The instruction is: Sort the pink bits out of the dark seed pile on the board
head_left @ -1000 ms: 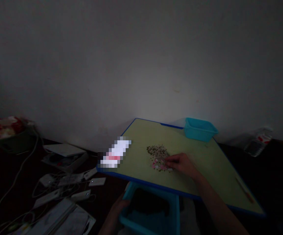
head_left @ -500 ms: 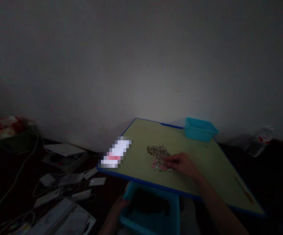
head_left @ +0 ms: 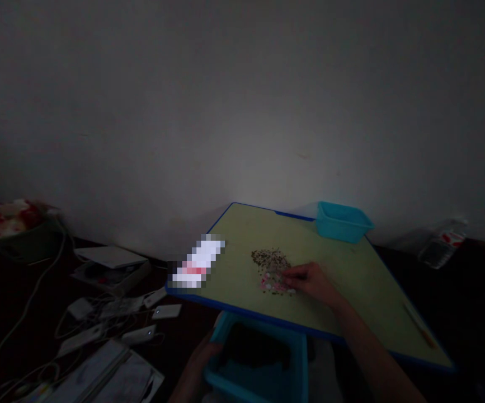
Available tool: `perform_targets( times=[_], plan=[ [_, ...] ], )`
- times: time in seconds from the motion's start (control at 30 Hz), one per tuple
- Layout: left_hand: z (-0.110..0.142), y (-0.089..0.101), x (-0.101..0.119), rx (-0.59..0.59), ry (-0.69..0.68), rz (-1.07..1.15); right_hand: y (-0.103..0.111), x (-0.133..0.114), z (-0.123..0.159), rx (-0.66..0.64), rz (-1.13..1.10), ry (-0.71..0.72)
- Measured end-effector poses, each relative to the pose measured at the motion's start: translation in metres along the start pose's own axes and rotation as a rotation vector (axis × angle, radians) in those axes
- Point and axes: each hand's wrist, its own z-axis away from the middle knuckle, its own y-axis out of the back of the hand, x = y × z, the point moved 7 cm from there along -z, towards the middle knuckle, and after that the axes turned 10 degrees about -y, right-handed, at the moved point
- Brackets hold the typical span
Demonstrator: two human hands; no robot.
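Note:
The room is dim. My right hand (head_left: 312, 281) rests on a green table (head_left: 351, 280) with a blue rim, its fingers curled and touching a small heap of pink and white bits (head_left: 276, 284). Just behind that heap lies a patch of dark small grains (head_left: 269, 258). My left hand (head_left: 198, 361) grips the left edge of a turquoise tub (head_left: 259, 358) held below the table's front edge. Whether the right fingers pinch a piece cannot be made out.
A second turquoise tub (head_left: 343, 221) stands at the table's far corner by the wall. A thin stick (head_left: 418, 324) lies near the right edge. Cables, chargers and papers (head_left: 108, 319) cover the floor to the left. A plastic bottle (head_left: 441, 243) lies at right.
My right hand has shifted very slightly among the pink and white bits. The left hand and tub have stayed where they were.

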Motion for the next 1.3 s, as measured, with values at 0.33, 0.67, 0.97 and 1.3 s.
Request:
perform_targets(
  times=[0.33,0.67,0.97,1.3],
  plan=[
    [0.013,-0.013,0.001,-0.060,-0.063,0.049,-0.006,0.003,0.001,-0.050,-0.017,-0.010],
    [0.032,-0.027,0.020,-0.008,-0.151,0.065,-0.005,0.006,-0.002,-0.051,-0.015,-0.005],
    [0.039,-0.033,0.028,-0.032,-0.154,-0.033,-0.008,0.003,0.002,-0.064,-0.018,-0.022],
    [0.035,-0.034,0.023,0.022,-0.195,0.085,-0.006,0.002,0.001,-0.060,-0.038,-0.008]
  ],
)
